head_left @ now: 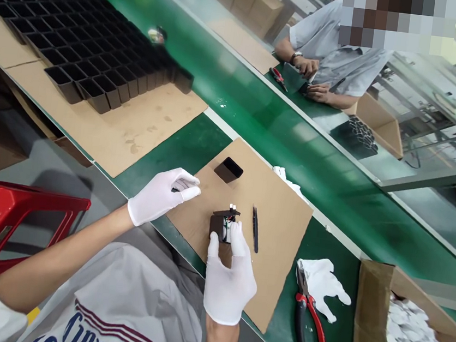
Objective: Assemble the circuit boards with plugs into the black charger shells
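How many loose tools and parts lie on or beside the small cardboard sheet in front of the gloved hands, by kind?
Black housing in right hand: 1
Empty black housing: 1
Tweezers: 1
Red-handled pliers: 1
Spare white glove: 1
Total: 5

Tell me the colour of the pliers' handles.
Red and black pliers, seen in the head view.

**Readable text: one partial print**

Showing only on the white shirt (126,302) at the lower left of the frame: large blue letters, cut off by the bottom edge and seen upside down, under red stripes. Not reading as any whole word. Nothing else legible.
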A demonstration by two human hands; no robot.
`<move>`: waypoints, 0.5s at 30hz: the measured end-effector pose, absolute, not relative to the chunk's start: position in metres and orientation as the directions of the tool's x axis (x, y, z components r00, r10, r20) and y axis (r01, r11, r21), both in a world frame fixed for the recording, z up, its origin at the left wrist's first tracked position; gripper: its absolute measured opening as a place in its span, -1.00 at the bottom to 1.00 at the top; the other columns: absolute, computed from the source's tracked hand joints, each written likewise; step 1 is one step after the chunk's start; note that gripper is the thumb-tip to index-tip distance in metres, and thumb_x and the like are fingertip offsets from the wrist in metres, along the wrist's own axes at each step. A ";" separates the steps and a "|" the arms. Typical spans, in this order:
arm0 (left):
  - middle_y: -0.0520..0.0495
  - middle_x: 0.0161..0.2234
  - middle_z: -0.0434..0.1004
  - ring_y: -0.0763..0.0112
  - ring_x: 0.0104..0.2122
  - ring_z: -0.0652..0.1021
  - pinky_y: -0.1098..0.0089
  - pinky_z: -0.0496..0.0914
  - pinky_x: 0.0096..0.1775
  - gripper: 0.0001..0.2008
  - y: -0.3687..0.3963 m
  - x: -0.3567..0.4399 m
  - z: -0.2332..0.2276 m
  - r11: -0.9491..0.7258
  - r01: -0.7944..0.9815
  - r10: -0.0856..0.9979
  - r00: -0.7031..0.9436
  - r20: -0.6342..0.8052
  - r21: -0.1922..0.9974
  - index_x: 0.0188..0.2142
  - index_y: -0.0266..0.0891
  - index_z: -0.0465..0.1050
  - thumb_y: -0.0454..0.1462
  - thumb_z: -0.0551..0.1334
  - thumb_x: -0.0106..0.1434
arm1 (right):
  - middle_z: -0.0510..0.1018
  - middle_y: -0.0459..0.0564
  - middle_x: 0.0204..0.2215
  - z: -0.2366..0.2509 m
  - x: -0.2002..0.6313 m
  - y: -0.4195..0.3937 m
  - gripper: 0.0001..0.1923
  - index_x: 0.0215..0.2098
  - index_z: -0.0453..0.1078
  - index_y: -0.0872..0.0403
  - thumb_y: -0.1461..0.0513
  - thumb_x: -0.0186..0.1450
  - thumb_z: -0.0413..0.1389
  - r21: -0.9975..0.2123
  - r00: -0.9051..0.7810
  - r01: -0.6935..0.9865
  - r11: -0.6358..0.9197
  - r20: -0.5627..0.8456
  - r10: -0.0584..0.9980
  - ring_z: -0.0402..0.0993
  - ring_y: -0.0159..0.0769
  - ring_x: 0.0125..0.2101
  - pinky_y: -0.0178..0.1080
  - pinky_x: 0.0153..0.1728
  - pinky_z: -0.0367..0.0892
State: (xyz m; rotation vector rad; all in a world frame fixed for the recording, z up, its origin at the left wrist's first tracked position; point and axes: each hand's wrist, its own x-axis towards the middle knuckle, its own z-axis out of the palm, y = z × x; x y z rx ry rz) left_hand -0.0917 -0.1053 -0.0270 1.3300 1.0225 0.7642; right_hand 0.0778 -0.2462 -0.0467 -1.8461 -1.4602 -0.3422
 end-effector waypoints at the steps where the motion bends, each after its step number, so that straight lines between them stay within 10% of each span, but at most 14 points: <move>1: -0.20 -0.04 0.74 0.11 0.00 0.68 0.11 0.50 0.13 -0.62 -0.105 -0.092 -0.027 0.121 0.109 0.904 0.398 -0.155 0.987 -0.04 -0.22 0.55 0.00 0.35 0.32 | 0.70 0.04 0.11 -0.046 0.078 -0.245 -0.52 0.28 0.50 -0.08 0.23 0.40 0.29 -0.374 0.324 0.922 -0.102 0.598 0.733 0.74 -0.06 -0.01 -0.11 -0.10 0.68; 15: -0.18 -0.07 0.74 0.14 -0.02 0.68 0.14 0.51 0.11 -0.64 -0.107 -0.095 -0.031 0.094 0.106 0.906 0.403 -0.129 0.990 -0.03 -0.22 0.55 -0.02 0.34 0.36 | 0.74 -0.03 0.01 -0.032 0.084 -0.256 -0.50 0.31 0.47 -0.22 0.25 0.45 0.24 -0.247 0.204 0.967 -0.068 0.582 0.787 0.77 -0.15 -0.16 -0.21 -0.24 0.64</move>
